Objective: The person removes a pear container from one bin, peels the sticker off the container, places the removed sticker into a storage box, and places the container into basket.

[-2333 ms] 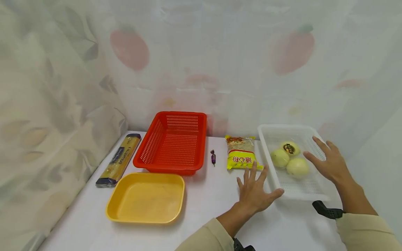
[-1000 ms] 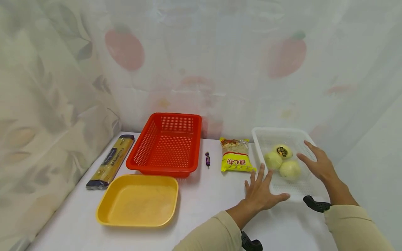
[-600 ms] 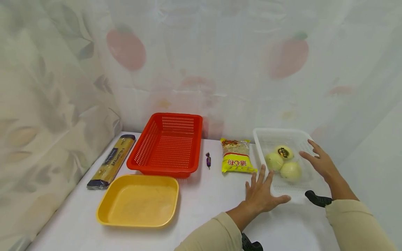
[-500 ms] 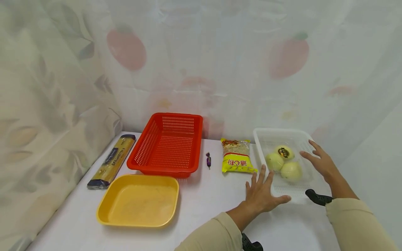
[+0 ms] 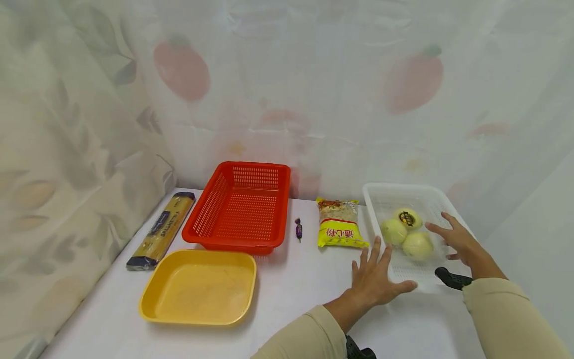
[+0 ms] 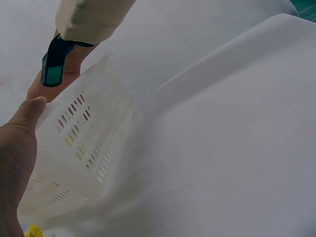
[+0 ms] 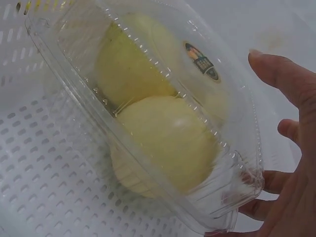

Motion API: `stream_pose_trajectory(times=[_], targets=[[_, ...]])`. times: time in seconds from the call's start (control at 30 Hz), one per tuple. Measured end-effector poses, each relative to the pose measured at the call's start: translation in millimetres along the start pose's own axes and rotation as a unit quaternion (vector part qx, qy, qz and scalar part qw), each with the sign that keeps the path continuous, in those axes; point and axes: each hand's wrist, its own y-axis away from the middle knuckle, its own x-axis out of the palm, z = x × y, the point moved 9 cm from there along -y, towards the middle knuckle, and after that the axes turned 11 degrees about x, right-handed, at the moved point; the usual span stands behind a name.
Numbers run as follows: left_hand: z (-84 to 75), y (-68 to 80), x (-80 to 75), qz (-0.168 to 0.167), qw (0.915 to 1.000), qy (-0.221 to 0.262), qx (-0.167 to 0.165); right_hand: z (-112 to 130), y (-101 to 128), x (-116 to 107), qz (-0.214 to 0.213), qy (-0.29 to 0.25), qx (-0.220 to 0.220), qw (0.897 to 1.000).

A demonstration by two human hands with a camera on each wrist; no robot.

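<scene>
Moved: since a moment ago my right hand [image 5: 457, 238] has dropped lower into the white basket [image 5: 419, 271], closer to the fruit box [image 7: 148, 113]. My left hand [image 5: 375, 279] has hardly shifted.
Left hand: flat on the table [image 5: 296, 284], fingers spread and straight, holding nothing. Its thumb touches the near left corner of the white basket [image 6: 81, 158].
Right hand: inside the white basket, fingers relaxed and apart. They sit just beside the fruit box, at its right end. I see no squeeze on it yet, so the hand is loose.
Which way: the fruit box lies just left of my right hand [image 7: 291, 163]. Its long side runs from the near part of the white basket to the far part. My right hand is the nearer one.
Fruit box: clear, thin, shiny plastic, with round pale yellow fruits [image 5: 418, 246] inside, smooth skin, one with a dark sticker [image 5: 407, 218].
White basket: hard plastic, full of little slots.
Left of the white basket: a crinkly yellow noodle bag [image 5: 340, 230], then a small purple candy [image 5: 298, 230].
Further left: a red slotted basket [image 5: 242, 209], a smooth yellow tray [image 5: 199, 286], a long pasta pack [image 5: 162, 230].
</scene>
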Motion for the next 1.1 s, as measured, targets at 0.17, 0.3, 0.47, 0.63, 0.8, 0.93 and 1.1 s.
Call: stream_pose_trajectory(times=[0.17,0.3,0.47,0.63,0.8,0.93,1.1], targets=[[-0.5,0.5,0.6,0.002,1.0000,-0.004,-0.001,-9.2,-3.7,4.7,0.021,-0.021,0.023,0.999],[-1.4,1.2,0.4,0.001,1.0000,-0.007,-0.001,-15.3,-6.0,8.3,0.033,-0.027,0.038,0.998],[-2.5,1.9,-0.3,-0.004,0.9999,-0.012,-0.001,-24.0,-8.2,12.6,0.042,-0.035,0.064,0.996],[-3.6,1.7,-1.0,-0.007,0.9998,-0.016,0.001,-31.1,-12.5,16.1,0.052,-0.028,0.079,0.995],[-3.6,1.5,-2.4,-0.008,0.9998,-0.021,0.001,-31.4,-15.4,17.2,0.056,-0.029,0.082,0.995],[-2.9,1.6,-2.5,-0.005,0.9998,-0.017,-0.002,-29.4,-14.5,18.4,0.061,-0.037,0.075,0.995],[-1.9,1.2,-2.7,-0.004,0.9999,-0.012,-0.001,-26.3,-14.0,21.3,0.070,-0.052,0.063,0.994]])
